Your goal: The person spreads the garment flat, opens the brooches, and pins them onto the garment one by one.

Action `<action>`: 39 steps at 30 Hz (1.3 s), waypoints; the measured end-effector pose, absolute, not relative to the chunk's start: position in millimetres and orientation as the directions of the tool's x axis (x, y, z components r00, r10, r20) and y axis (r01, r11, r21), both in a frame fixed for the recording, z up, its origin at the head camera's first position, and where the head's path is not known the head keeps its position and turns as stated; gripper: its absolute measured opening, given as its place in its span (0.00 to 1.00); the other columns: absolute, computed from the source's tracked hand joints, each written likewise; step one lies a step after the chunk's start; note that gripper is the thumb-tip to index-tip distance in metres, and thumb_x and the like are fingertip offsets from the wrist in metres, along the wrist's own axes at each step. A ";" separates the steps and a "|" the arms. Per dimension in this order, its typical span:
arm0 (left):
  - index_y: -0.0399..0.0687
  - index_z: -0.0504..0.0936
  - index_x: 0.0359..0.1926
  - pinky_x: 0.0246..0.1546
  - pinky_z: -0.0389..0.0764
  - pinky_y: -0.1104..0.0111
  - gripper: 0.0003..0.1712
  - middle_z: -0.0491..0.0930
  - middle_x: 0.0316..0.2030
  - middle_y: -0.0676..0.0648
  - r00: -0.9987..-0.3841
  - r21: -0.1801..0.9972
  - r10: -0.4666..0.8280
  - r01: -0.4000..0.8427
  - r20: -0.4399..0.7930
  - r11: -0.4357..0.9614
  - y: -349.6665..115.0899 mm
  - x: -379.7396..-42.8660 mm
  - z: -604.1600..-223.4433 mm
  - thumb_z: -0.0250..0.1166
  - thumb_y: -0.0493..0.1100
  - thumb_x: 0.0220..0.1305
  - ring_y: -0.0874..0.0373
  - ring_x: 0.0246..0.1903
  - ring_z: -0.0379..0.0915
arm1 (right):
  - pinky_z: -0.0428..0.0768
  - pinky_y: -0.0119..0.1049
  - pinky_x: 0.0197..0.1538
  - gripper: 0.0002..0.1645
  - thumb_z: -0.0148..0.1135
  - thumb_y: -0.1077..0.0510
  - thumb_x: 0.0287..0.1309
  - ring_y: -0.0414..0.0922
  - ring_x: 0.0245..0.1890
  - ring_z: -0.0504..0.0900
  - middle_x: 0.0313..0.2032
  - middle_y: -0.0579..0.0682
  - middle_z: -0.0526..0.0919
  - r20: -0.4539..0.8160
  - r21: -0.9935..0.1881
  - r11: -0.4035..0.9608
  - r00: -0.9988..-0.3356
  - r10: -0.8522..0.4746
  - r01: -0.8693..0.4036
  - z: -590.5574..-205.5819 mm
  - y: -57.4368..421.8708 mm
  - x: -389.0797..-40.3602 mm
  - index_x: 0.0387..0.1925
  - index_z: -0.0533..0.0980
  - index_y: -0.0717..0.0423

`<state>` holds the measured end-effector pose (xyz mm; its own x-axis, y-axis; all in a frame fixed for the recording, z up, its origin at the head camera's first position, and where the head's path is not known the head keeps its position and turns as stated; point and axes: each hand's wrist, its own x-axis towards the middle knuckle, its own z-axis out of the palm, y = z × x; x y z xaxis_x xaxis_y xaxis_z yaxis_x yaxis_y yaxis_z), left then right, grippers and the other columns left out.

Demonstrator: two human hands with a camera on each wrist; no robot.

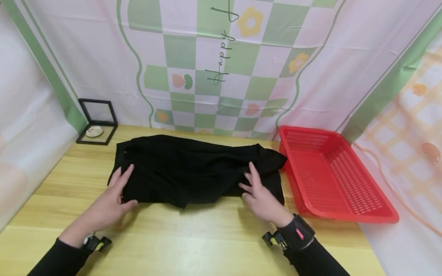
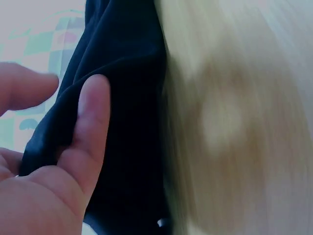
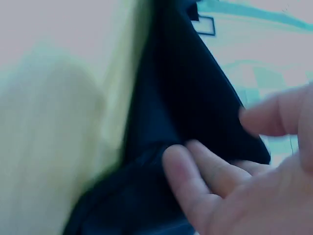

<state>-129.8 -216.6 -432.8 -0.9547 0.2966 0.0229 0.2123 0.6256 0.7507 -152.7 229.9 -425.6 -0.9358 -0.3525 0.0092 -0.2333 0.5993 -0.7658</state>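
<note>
A black cloth garment (image 1: pixel 193 168) lies spread lengthwise across the table, wrinkled, its exact kind unclear. At its left end my left hand (image 1: pixel 110 203) rests with fingers and thumb spread; in the left wrist view the thumb (image 2: pixel 93 117) lies against the black fabric (image 2: pixel 132 137). Over the right part of the garment is my right hand (image 1: pixel 262 199), its fingers loosely extended and apart. The right wrist view shows its fingertips (image 3: pixel 181 161) at the dark cloth (image 3: pixel 181 88), without a visible pinch.
A red plastic basket (image 1: pixel 300 184) stands at the right, touching or nearly touching the garment's right end. Back left is a black hinged frame (image 1: pixel 93 143) with a small round pale item (image 1: pixel 94 131) on it. A printed curtain (image 1: pixel 214 50) hangs behind the wooden table (image 1: pixel 193 241).
</note>
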 end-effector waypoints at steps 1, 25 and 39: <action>0.60 0.34 0.80 0.40 0.78 0.54 0.58 0.21 0.75 0.34 -0.954 0.747 0.298 0.218 0.029 0.627 -215.2 -130.1 -433.2 0.68 0.40 0.66 0.37 0.39 0.75 | 0.79 0.38 0.44 0.58 0.53 0.71 0.66 0.55 0.65 0.70 0.76 0.62 0.44 0.016 -0.745 0.607 -0.917 -0.398 -0.276 -428.7 227.1 -150.8 0.78 0.26 0.44; 0.54 0.36 0.80 0.28 0.78 0.63 0.53 0.16 0.75 0.43 -0.971 0.816 0.226 0.191 0.076 0.545 -197.1 -132.7 -419.3 0.63 0.39 0.69 0.48 0.30 0.75 | 0.75 0.27 0.35 0.36 0.59 0.57 0.67 0.32 0.31 0.74 0.47 0.47 0.66 -0.175 -0.499 0.658 -0.677 -0.715 -0.565 -432.2 101.3 -124.7 0.74 0.63 0.47; 0.48 0.36 0.80 0.20 0.71 0.69 0.53 0.18 0.75 0.41 -0.981 0.828 0.159 0.183 0.115 0.531 -198.3 -134.0 -419.2 0.64 0.41 0.68 0.53 0.27 0.71 | 0.78 0.37 0.35 0.28 0.64 0.58 0.64 0.36 0.20 0.70 0.51 0.38 0.74 0.123 -0.778 0.452 -0.812 -0.571 -0.436 -425.0 112.0 -134.9 0.64 0.72 0.41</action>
